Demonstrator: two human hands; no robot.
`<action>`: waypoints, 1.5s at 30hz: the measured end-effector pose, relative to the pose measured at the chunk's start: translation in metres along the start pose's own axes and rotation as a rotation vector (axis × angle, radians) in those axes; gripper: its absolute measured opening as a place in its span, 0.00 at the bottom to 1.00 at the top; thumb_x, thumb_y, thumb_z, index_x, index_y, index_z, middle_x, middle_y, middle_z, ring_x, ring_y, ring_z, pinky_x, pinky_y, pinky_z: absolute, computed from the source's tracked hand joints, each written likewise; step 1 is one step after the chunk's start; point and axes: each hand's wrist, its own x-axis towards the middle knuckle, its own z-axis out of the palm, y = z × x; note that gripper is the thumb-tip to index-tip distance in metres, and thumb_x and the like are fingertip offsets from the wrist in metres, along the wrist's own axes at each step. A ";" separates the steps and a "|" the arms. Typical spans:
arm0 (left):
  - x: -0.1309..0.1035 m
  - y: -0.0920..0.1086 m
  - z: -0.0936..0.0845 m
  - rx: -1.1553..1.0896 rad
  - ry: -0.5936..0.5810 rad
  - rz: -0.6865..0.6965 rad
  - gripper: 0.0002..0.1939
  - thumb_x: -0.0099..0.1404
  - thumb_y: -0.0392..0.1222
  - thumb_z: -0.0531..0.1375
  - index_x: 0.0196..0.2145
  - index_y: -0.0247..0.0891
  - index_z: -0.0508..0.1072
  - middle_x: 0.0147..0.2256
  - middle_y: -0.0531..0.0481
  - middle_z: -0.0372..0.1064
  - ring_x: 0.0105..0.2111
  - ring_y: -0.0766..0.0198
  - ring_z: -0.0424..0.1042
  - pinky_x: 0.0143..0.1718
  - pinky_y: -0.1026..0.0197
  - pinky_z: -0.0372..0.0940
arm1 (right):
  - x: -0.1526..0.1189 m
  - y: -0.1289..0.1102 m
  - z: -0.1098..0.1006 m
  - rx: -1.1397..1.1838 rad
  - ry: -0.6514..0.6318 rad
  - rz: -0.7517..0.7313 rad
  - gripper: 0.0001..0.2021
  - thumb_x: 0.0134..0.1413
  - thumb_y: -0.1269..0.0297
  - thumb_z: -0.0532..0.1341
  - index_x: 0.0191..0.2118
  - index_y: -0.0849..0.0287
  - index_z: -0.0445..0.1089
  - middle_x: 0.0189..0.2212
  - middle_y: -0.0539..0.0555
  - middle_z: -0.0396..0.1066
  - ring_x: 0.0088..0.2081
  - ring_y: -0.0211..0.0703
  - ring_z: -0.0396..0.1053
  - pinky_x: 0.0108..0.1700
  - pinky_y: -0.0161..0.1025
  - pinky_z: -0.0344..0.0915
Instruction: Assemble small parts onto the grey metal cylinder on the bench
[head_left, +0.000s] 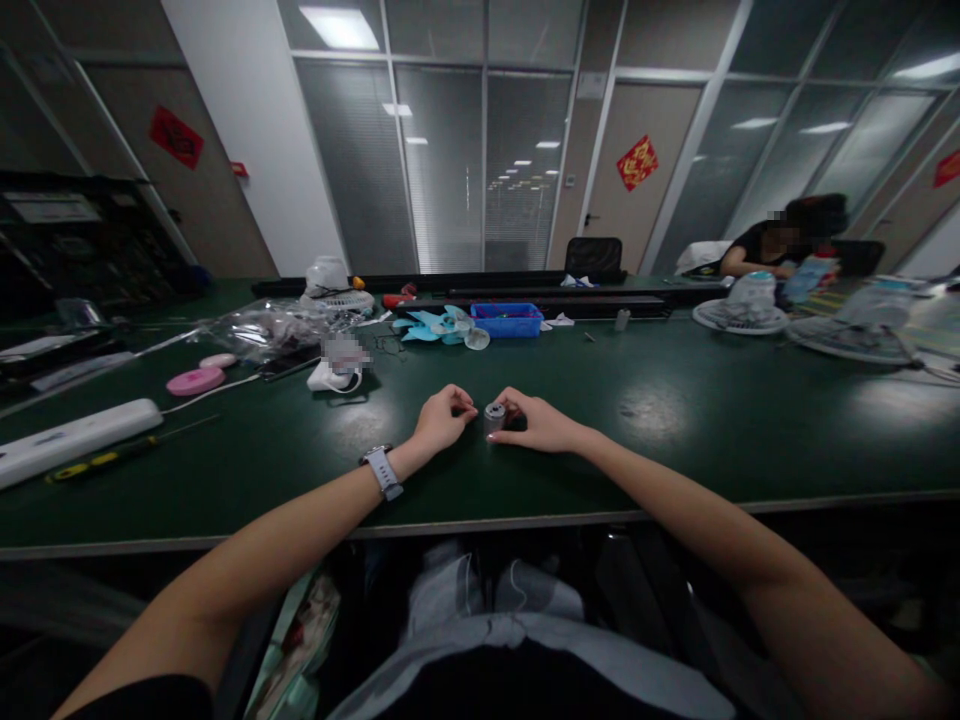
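My right hand [544,422] has its thumb and fingers around a small metal cylinder [493,424] that stands upright on the green table [480,485]. The cylinder's top is a light ring with a dark centre. Just left of it is my left hand [444,417], its thumb and fingertips brought together in a pinch. Whatever those fingertips hold, if anything, is too small to make out. A watch with a pale strap [384,472] is on my left wrist.
Behind my hands are a blue bin [506,320], light-blue fan blades [435,325] and a white part [334,375]. On the left lie a power strip [82,440], a yellow-handled screwdriver [105,460] and pink discs [195,381]. Fan parts [742,312] and a seated person [765,250] are at right.
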 end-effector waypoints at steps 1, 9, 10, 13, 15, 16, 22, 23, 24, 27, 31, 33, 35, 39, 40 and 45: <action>0.000 0.000 0.000 0.001 -0.016 0.008 0.08 0.53 0.36 0.64 0.32 0.39 0.69 0.29 0.51 0.77 0.31 0.59 0.76 0.33 0.58 0.67 | 0.000 0.000 0.000 0.003 0.000 0.000 0.21 0.47 0.53 0.66 0.44 0.57 0.62 0.38 0.53 0.73 0.38 0.43 0.72 0.43 0.43 0.68; -0.002 0.002 -0.004 -0.012 -0.072 -0.001 0.13 0.52 0.38 0.66 0.37 0.41 0.72 0.31 0.48 0.78 0.34 0.54 0.77 0.38 0.52 0.68 | -0.001 0.000 0.000 -0.005 -0.009 -0.002 0.21 0.48 0.54 0.66 0.44 0.57 0.62 0.37 0.53 0.73 0.39 0.44 0.72 0.42 0.42 0.68; -0.002 0.004 -0.004 -0.037 -0.065 -0.016 0.12 0.52 0.39 0.66 0.36 0.40 0.72 0.31 0.47 0.78 0.35 0.54 0.77 0.38 0.52 0.68 | -0.001 0.000 0.000 -0.003 -0.009 -0.004 0.21 0.48 0.54 0.66 0.44 0.57 0.62 0.37 0.53 0.73 0.38 0.43 0.72 0.42 0.42 0.68; -0.002 0.015 -0.005 -0.192 0.009 0.028 0.11 0.55 0.42 0.65 0.35 0.38 0.69 0.34 0.46 0.78 0.37 0.55 0.77 0.40 0.54 0.68 | -0.001 0.000 0.000 -0.004 -0.005 -0.007 0.20 0.48 0.54 0.66 0.44 0.57 0.62 0.37 0.52 0.73 0.38 0.43 0.72 0.42 0.42 0.68; -0.004 0.025 -0.006 -0.293 0.036 0.105 0.12 0.57 0.43 0.64 0.36 0.37 0.67 0.35 0.45 0.77 0.39 0.57 0.77 0.41 0.55 0.68 | -0.001 0.000 0.000 -0.011 -0.004 -0.015 0.20 0.49 0.54 0.65 0.44 0.57 0.62 0.36 0.52 0.73 0.37 0.43 0.72 0.42 0.42 0.68; -0.004 0.030 -0.006 -0.328 0.024 0.131 0.12 0.57 0.42 0.63 0.36 0.37 0.66 0.36 0.45 0.77 0.39 0.57 0.77 0.41 0.56 0.68 | -0.001 0.000 0.000 -0.016 -0.005 -0.020 0.20 0.49 0.54 0.65 0.44 0.57 0.61 0.36 0.52 0.73 0.37 0.43 0.72 0.42 0.41 0.68; -0.008 0.039 -0.004 -0.418 -0.060 0.173 0.11 0.58 0.41 0.63 0.35 0.36 0.64 0.32 0.47 0.76 0.36 0.59 0.77 0.39 0.58 0.69 | -0.001 0.002 -0.001 -0.054 0.000 -0.010 0.21 0.48 0.52 0.65 0.43 0.57 0.60 0.36 0.52 0.72 0.37 0.43 0.72 0.40 0.41 0.68; -0.008 0.039 -0.004 -0.430 -0.061 0.172 0.11 0.58 0.42 0.63 0.35 0.36 0.64 0.32 0.47 0.76 0.36 0.59 0.77 0.39 0.58 0.68 | -0.001 0.002 -0.001 -0.050 0.000 -0.012 0.21 0.48 0.52 0.65 0.43 0.57 0.60 0.36 0.52 0.72 0.37 0.43 0.72 0.41 0.40 0.68; -0.008 0.038 -0.004 -0.441 -0.061 0.172 0.12 0.58 0.42 0.63 0.35 0.36 0.64 0.32 0.47 0.76 0.36 0.59 0.77 0.39 0.58 0.68 | -0.001 0.002 -0.001 -0.044 -0.002 -0.015 0.21 0.48 0.52 0.65 0.43 0.57 0.60 0.36 0.52 0.72 0.37 0.43 0.72 0.41 0.40 0.68; -0.008 0.039 -0.005 -0.445 -0.066 0.169 0.12 0.58 0.42 0.63 0.35 0.37 0.63 0.33 0.46 0.76 0.36 0.59 0.77 0.37 0.60 0.68 | -0.001 0.002 0.000 -0.025 -0.003 -0.019 0.21 0.48 0.52 0.65 0.43 0.57 0.60 0.36 0.52 0.73 0.37 0.43 0.72 0.41 0.40 0.68; -0.008 0.043 -0.007 -0.392 -0.093 0.174 0.12 0.58 0.42 0.63 0.36 0.36 0.64 0.32 0.47 0.76 0.34 0.60 0.76 0.35 0.61 0.66 | -0.001 0.002 0.000 -0.025 -0.003 -0.014 0.21 0.48 0.52 0.65 0.44 0.57 0.60 0.36 0.52 0.73 0.37 0.43 0.72 0.41 0.41 0.68; -0.009 0.045 -0.008 -0.363 -0.104 0.194 0.11 0.59 0.42 0.62 0.36 0.36 0.65 0.31 0.47 0.76 0.34 0.60 0.76 0.36 0.61 0.66 | -0.001 0.002 0.000 -0.032 -0.005 -0.012 0.21 0.48 0.52 0.65 0.44 0.57 0.60 0.36 0.52 0.73 0.37 0.43 0.72 0.41 0.41 0.68; -0.009 0.045 -0.009 -0.355 -0.121 0.205 0.10 0.61 0.42 0.61 0.37 0.36 0.67 0.32 0.48 0.75 0.36 0.61 0.75 0.39 0.60 0.65 | -0.001 0.002 0.000 -0.040 -0.006 -0.011 0.21 0.48 0.52 0.65 0.43 0.57 0.60 0.36 0.52 0.73 0.37 0.43 0.72 0.41 0.41 0.68; -0.010 0.043 -0.008 -0.453 -0.181 0.202 0.10 0.63 0.43 0.59 0.40 0.36 0.67 0.37 0.46 0.75 0.40 0.59 0.75 0.44 0.58 0.64 | 0.000 0.001 -0.001 -0.071 0.005 -0.011 0.21 0.48 0.51 0.65 0.43 0.58 0.61 0.36 0.53 0.73 0.37 0.44 0.72 0.40 0.40 0.68; -0.010 0.043 -0.008 -0.492 -0.204 0.201 0.10 0.64 0.44 0.58 0.41 0.36 0.67 0.38 0.45 0.75 0.42 0.59 0.74 0.46 0.58 0.64 | 0.000 0.001 0.000 -0.078 0.008 -0.010 0.21 0.48 0.51 0.65 0.43 0.58 0.61 0.36 0.53 0.73 0.37 0.44 0.72 0.40 0.40 0.68; -0.010 0.041 -0.007 -0.612 -0.303 0.179 0.13 0.65 0.45 0.58 0.44 0.36 0.66 0.42 0.42 0.74 0.46 0.56 0.72 0.50 0.55 0.62 | 0.000 0.003 0.001 -0.093 0.019 0.000 0.24 0.47 0.51 0.65 0.46 0.58 0.61 0.38 0.55 0.73 0.38 0.45 0.73 0.40 0.41 0.68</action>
